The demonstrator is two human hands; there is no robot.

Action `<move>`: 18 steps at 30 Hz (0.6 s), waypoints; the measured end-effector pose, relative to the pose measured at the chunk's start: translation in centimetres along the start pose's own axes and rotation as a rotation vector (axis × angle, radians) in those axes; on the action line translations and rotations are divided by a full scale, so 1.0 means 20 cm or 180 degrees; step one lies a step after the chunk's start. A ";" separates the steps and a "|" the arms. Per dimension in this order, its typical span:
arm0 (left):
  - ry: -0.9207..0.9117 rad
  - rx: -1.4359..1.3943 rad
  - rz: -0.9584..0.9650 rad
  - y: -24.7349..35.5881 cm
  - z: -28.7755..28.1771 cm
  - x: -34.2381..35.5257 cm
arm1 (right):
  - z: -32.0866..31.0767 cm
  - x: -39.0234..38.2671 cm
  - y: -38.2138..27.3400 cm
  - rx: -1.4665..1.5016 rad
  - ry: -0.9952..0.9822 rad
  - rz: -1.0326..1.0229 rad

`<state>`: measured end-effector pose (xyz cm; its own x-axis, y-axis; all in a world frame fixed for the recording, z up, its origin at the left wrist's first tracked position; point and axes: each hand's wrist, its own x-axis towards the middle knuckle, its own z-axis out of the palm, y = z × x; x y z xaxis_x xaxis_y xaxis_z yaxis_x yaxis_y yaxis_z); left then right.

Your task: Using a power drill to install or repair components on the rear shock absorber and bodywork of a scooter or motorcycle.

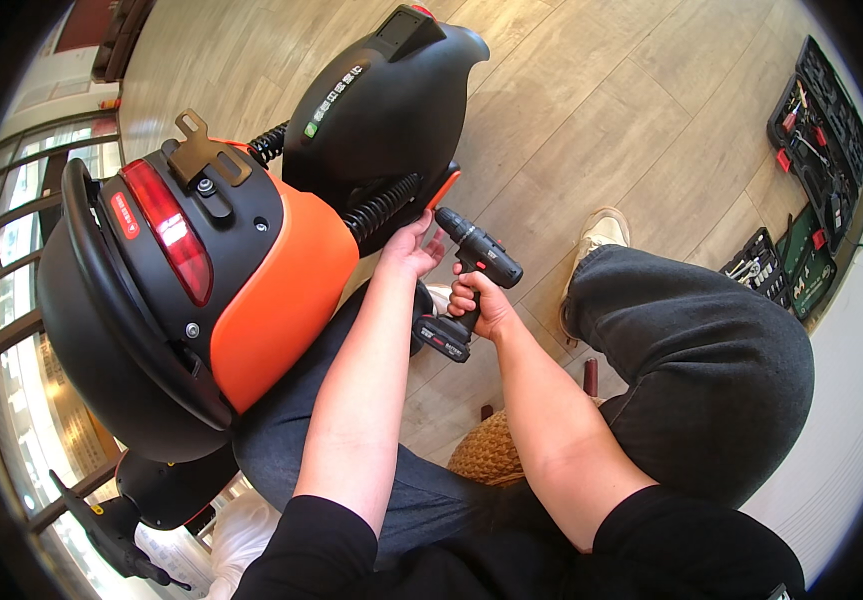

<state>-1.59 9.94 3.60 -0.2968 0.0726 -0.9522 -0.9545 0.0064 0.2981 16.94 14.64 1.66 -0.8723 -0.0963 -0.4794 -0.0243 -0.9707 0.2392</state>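
Note:
My right hand [482, 305] is wrapped round the grip of a black cordless drill [487, 257], its battery pack below and its chuck pointing up and left. Right at the chuck's tip is my left hand [413, 248], palm turned toward the drill. Its thumb and forefinger look pinched together while the other fingers curl loosely; whatever they hold is too small to make out. Just beyond these fingertips are the black rear wheel cover [382, 110] and a coil spring shock [384, 205] of an electric scooter. The scooter's orange and black tail [287, 290] stands left of my forearms.
A red tail light [170, 230] and a brown metal bracket [209, 155] sit on the scooter's tail. An opened tool case [820, 130] lies far right, with a socket set [757, 265] nearer. Under me is a woven stool [487, 450]. Wood-look planks [632, 110] cover the floor.

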 end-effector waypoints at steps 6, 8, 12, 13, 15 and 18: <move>0.0013 -0.0028 0.0016 0.00 0.00 0.01 | 0.00 0.00 0.00 0.0034 -0.0006 0.0008; 0.0008 -0.0043 0.0014 0.00 -0.01 0.01 | 0.00 0.00 0.00 0.0037 0.0005 0.0015; 0.0009 -0.0011 0.0008 0.00 -0.01 0.02 | 0.00 0.00 0.00 0.0048 0.0014 0.0026; 0.0013 0.0003 0.0005 0.00 -0.01 0.02 | 0.00 0.00 0.00 0.0049 0.0013 0.0025; 0.0011 0.0008 0.0004 0.00 -0.01 0.02 | 0.01 0.00 0.00 0.0039 -0.0010 0.0012; 0.0020 -0.0005 0.0000 -0.01 -0.02 0.01 | 0.01 -0.02 0.01 0.0023 0.0031 0.0013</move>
<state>-1.48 9.64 3.40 -0.2969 0.0665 -0.9526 -0.9546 0.0049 0.2979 17.12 14.50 2.02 -0.8676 -0.1023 -0.4866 -0.0243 -0.9687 0.2471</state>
